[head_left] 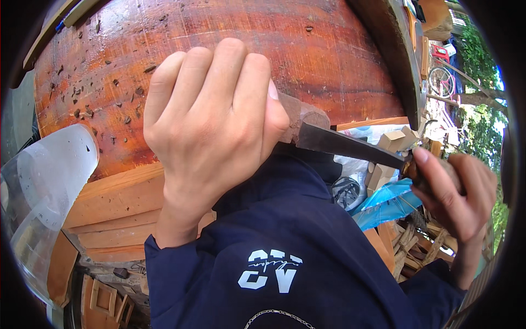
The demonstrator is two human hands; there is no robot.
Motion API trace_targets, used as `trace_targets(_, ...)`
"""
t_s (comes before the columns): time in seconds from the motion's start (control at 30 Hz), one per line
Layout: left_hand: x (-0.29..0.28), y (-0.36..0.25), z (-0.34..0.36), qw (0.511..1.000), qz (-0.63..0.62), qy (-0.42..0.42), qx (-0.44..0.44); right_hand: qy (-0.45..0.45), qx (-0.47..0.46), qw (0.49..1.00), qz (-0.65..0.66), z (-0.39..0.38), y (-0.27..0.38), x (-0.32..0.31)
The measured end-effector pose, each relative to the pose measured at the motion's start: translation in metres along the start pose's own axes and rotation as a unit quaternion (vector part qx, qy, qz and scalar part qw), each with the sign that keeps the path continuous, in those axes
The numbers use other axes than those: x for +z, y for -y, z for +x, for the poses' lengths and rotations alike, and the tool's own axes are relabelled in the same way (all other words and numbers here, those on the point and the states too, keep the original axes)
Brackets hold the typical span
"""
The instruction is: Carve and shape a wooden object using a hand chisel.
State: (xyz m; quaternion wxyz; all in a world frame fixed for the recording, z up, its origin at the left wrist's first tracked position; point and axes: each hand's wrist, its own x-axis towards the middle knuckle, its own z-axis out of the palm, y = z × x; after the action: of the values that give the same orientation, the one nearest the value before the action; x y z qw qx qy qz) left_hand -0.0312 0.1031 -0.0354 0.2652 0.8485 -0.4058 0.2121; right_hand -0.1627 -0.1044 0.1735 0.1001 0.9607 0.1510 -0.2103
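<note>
My left hand (pixel 211 109) is closed over a reddish-brown block of wood (pixel 313 116), pressing it down near the edge of a varnished wooden tabletop (pixel 329 66). Most of the block is hidden under the fingers; its right end sticks out past my thumb. At the right, my right hand (pixel 457 192) grips the wooden handle of a chisel (pixel 356 145). Its dark, flat blade slopes up to the left and meets the block's exposed end. Part of the handle is covered by my fingers.
Small dark wood chips (pixel 127 119) lie scattered over the tabletop's left part. A clear plastic container (pixel 49 181) stands at the left edge. Stacked boards (pixel 115 219) sit below the near edge. Blue plastic (pixel 386 203), cartons (pixel 390 141) and wood scraps fill the lower right.
</note>
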Motion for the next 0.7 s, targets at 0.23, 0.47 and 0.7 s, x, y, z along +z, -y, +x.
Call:
trace_targets(0.23,-0.004,-0.002,0.003,1.000,0.007,0.022,-0.009,0.024,0.022,0.999,0.021,-0.003,0.002,0.000)
trace_targets(0.47,-0.001,-0.002,0.009,1.000,0.007,0.020,-0.017,-0.001,0.037,0.999,-0.028,-0.011,0.032,-0.005)
trace_targets(0.7,0.001,0.001,0.004,1.000,0.000,-0.011,0.003,-0.104,0.028,0.992,0.065,-0.011,-0.003,0.045)
